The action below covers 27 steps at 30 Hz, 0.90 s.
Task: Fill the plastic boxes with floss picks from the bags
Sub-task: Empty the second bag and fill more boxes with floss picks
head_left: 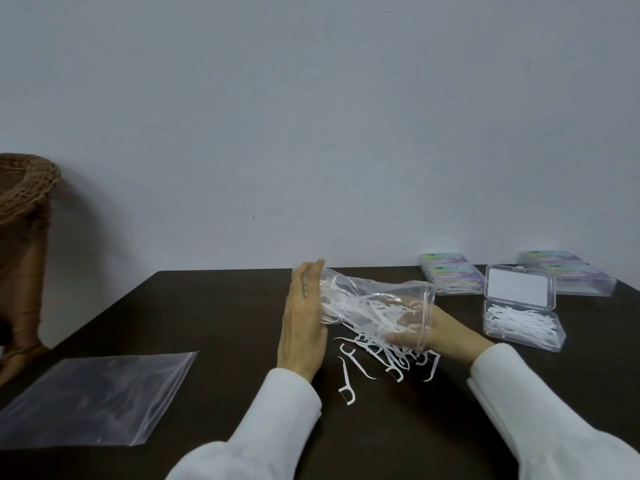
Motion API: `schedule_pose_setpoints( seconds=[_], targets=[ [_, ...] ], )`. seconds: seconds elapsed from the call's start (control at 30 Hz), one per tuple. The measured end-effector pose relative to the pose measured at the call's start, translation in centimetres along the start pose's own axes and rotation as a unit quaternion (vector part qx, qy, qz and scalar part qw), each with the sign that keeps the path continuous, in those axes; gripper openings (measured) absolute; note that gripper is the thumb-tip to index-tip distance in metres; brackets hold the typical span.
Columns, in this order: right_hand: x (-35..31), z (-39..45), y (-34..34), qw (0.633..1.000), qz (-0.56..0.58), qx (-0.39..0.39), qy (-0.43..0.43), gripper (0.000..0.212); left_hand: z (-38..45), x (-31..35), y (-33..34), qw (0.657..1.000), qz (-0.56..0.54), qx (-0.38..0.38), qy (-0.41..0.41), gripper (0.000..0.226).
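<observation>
A clear plastic bag (pixel 367 292) holding white floss picks is lifted just above the dark table (pixel 207 306). My left hand (pixel 303 327) presses flat against the bag's closed end, fingers straight. My right hand (pixel 446 330) reaches inside the bag's open mouth, and its fingers show blurred but roughly straight among the picks. Several loose floss picks (pixel 381 358) lie on the table under the bag. To the right stands an open plastic box (pixel 491 327), partly filled with picks, its lid (pixel 519 285) raised.
Closed, filled boxes sit at the back, one stack (pixel 450 275) near the middle and another (pixel 568 271) at the far right. An empty zip bag (pixel 93 396) lies flat at the front left. A wicker stand (pixel 24 188) rises beyond the table's left edge.
</observation>
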State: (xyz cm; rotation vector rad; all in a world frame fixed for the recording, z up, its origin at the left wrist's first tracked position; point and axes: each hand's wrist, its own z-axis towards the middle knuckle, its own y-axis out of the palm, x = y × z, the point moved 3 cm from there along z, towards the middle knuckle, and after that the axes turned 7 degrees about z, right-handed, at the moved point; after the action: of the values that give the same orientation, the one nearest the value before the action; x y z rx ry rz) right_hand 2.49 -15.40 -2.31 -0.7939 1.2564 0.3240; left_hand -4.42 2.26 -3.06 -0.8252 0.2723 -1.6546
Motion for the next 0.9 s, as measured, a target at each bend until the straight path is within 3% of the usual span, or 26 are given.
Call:
schedule_pose_setpoints(
  seconds=[0.13,0.23,0.4,0.5,0.6,0.7,0.9],
  targets=[
    [-0.2,-0.1,0.2,1.0,0.007,0.012,-0.022,0.059,0.1,0.1,-0.2,0.999,0.003,0.031,0.008,0.092],
    [0.0,0.3,0.0,0.998,-0.037,0.047,-0.018,0.044,0.1,0.2,-0.3,0.999,-0.009,0.045,-0.003,0.088],
    [1.1,0.7,0.0,0.997,-0.045,0.054,0.018,0.058,-0.3,0.5,0.0,0.999,-0.028,0.021,-0.023,0.082],
    [2.0,0.9,0.0,0.997,-0.062,0.042,0.032,0.047,-0.5,0.6,0.3,0.999,-0.026,0.019,-0.027,0.082],
    [1.7,0.7,0.1,0.998,-0.057,0.031,0.014,0.015,-0.4,0.6,0.3,0.999,-0.022,0.022,-0.041,0.079],
    [1.5,0.6,-0.2,0.999,-0.026,0.037,-0.009,0.027,-0.3,0.3,0.3,0.998,-0.02,0.013,-0.056,0.074],
    [1.9,0.6,-1.1,0.999,-0.014,0.042,-0.01,0.016,-0.1,-0.7,0.1,0.992,-0.041,0.005,-0.121,0.072]
  ],
)
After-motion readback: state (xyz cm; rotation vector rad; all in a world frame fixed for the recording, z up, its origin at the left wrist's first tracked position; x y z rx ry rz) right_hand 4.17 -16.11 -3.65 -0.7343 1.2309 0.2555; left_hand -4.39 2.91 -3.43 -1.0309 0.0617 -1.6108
